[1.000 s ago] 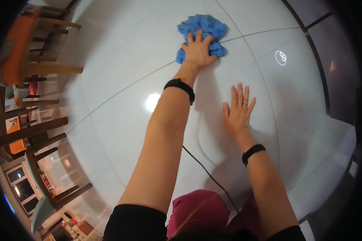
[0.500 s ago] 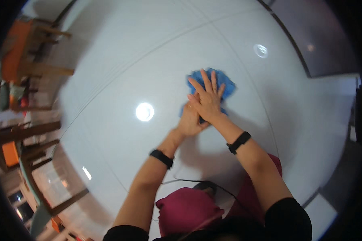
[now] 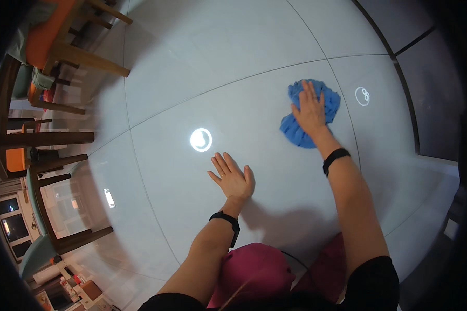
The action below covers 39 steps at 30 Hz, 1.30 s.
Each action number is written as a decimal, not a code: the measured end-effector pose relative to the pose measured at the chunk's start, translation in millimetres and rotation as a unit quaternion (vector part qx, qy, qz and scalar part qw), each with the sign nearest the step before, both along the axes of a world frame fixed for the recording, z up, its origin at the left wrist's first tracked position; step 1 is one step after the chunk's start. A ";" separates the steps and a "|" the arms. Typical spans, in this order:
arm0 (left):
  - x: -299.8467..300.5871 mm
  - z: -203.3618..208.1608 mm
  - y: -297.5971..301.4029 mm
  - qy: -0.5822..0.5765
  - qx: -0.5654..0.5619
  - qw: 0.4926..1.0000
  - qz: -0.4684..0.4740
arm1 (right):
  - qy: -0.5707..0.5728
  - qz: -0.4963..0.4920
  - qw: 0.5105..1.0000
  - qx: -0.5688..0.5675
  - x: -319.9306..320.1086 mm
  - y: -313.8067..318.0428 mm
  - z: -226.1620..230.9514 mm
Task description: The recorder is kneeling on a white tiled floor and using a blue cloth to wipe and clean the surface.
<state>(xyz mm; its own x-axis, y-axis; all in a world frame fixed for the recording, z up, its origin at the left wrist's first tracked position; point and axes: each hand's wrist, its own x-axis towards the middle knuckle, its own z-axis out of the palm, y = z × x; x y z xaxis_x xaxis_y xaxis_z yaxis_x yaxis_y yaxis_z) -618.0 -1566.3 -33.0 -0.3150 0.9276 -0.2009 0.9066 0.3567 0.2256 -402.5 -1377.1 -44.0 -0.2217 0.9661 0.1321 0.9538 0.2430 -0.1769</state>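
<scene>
A crumpled blue cloth (image 3: 298,130) lies on the glossy white tiled floor (image 3: 254,109), right of the middle. Pressing on it from above is my right hand (image 3: 311,111), its fingers stretched out flat and the thumb apart; part of the cloth is hidden beneath. Empty, my left hand (image 3: 231,179) is palm down on the tiles, nearer to me, with its fingers spread. A black band circles each wrist.
Wooden chairs with orange seats (image 3: 46,41) and dark table legs (image 3: 52,139) stand along the left side. A dark panelled unit (image 3: 425,98) borders the floor at right. My knee (image 3: 257,274) is close in front, beside a thin black cable (image 3: 294,257).
My hands have parted: the right, earlier laid over the left, has moved right with the cloth. My left hand has come off the cloth, back toward me and left.
</scene>
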 end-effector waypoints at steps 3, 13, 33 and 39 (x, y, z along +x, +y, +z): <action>-3.6 -1.6 -0.8 0.002 -0.002 1.000 0.003 | -0.121 -0.045 0.992 -0.013 21.3 19.6 16.6; -1.3 -2.7 0.1 -0.001 0.042 0.999 -0.015 | -0.077 -0.309 0.933 -0.165 98.2 -30.3 43.7; -3.8 -10.9 -10.3 0.063 0.075 0.995 -0.035 | -0.018 -0.347 0.891 -0.293 88.9 -249.9 74.4; -3.7 -35.8 -7.6 0.139 0.151 0.978 -0.028 | 0.122 -0.379 0.908 -0.132 92.9 -319.8 81.4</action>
